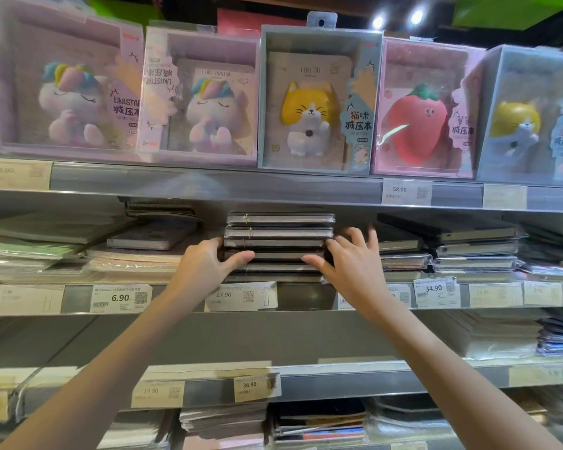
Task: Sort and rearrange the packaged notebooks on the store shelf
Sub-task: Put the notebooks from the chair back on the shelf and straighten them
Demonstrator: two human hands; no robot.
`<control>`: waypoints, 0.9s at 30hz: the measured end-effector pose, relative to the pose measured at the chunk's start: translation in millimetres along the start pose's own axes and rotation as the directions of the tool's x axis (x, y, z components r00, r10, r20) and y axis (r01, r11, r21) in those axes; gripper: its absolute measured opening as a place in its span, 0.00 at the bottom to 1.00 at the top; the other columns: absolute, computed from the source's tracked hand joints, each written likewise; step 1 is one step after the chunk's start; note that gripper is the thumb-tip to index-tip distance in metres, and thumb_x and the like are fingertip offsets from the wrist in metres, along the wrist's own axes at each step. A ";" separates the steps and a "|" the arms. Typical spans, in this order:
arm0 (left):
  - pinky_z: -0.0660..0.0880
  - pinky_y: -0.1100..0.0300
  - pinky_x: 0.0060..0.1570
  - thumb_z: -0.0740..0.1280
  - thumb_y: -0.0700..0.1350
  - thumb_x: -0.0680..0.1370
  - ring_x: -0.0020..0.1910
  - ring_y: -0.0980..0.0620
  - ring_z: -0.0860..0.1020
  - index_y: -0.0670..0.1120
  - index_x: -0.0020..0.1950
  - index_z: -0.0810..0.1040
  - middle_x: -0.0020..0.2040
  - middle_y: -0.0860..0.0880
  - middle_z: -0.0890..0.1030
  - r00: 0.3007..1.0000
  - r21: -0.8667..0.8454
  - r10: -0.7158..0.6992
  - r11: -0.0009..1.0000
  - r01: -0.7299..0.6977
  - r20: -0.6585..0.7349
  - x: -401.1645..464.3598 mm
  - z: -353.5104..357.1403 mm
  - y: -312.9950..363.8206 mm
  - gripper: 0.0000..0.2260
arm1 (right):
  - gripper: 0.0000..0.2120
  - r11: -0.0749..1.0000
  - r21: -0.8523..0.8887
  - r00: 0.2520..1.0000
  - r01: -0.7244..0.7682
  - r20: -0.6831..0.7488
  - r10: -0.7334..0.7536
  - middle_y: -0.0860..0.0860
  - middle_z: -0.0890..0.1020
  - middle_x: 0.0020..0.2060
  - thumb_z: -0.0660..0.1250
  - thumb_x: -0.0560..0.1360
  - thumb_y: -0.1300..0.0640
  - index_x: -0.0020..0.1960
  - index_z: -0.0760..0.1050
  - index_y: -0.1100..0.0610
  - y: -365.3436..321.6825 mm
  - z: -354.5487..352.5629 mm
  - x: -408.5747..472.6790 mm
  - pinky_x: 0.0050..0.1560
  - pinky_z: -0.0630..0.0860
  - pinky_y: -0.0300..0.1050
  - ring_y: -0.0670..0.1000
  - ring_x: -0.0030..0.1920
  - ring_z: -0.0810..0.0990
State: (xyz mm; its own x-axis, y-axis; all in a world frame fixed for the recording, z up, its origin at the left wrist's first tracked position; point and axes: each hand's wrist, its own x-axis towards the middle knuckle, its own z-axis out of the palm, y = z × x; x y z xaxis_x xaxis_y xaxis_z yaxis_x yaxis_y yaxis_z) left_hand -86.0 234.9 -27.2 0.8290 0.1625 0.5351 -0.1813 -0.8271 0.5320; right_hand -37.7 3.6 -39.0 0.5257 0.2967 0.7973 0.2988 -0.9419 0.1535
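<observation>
You're mid-step on the centre stack of dark wrapped notebooks (pixel 278 245), middle shelf (pixel 306 300), dead centre of view, right above the 27.90 tag (pixel 241 296). Both hands bracket it. Left hand (pixel 205 266) sits at the stack's 9 o'clock side: fingers curled round the left edge, thumb laid across the front of the lower books. Right hand (pixel 351 259) is at 3 o'clock: thumb pressing the front edge low down, other fingers spread, bent over the right side and reaching toward the back. So both are grasping the stack, not released, not clenched on nothing.

Looks like squaring-up or getting ready to lift the lower part; can't tell which from here. Top two or three books sit above your grip line, so they're loose on top.

Next move, imo: squeeze evenly from both sides, keep the pile level, then slide or lift straight toward you. Plastic wrap will prob be slippery, so books may shear sideways. Watch clearance w/ the neighbour stack (pixel 475 251) at 3 o'clock, which sits just beside your right fingers, and the loose grey notebook (pixel 153 237) at 9 o'clock. Upper shelf lip is close overhead, so don't tip up.
</observation>
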 end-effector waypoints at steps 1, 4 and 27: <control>0.67 0.62 0.30 0.59 0.66 0.71 0.33 0.54 0.73 0.49 0.43 0.73 0.33 0.50 0.75 0.999 -0.031 -0.018 0.999 0.019 0.036 0.0 -2.4 0.7 0.20 | 0.34 0.999 0.044 1.000 -0.020 -0.009 0.021 0.50 0.84 0.39 0.46 0.74 0.35 0.38 0.80 0.57 1.1 -1.6 -0.4 0.65 0.62 0.64 0.56 0.53 0.77; 0.65 0.59 0.32 0.53 0.66 0.74 0.31 0.51 0.71 0.45 0.35 0.70 0.30 0.48 0.72 0.994 -0.110 -0.074 0.991 0.082 0.080 3.5 -8.4 2.1 0.25 | 0.37 0.972 0.193 0.987 -0.136 0.108 0.117 0.48 0.83 0.44 0.37 0.74 0.36 0.41 0.80 0.55 1.8 -10.8 6.2 0.68 0.57 0.58 0.54 0.60 0.70; 0.47 0.46 0.72 0.42 0.58 0.81 0.75 0.42 0.49 0.49 0.76 0.49 0.76 0.45 0.50 0.885 0.436 0.347 0.879 -0.193 -0.309 2.6 59.8 -1.6 0.25 | 0.28 0.982 0.170 0.985 -0.080 -0.139 0.104 0.49 0.50 0.75 0.41 0.80 0.40 0.76 0.42 0.51 -44.1 39.9 6.4 0.73 0.45 0.55 0.55 0.75 0.48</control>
State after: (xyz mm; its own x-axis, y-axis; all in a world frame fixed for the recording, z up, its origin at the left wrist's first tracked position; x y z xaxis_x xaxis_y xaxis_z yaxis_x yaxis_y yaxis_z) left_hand -51.9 204.4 -65.9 0.5076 0.0228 0.8613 -0.0881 -0.9930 0.0782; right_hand -15.8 53.3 -64.0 0.4380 0.1723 0.8823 0.3873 -0.9219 -0.0122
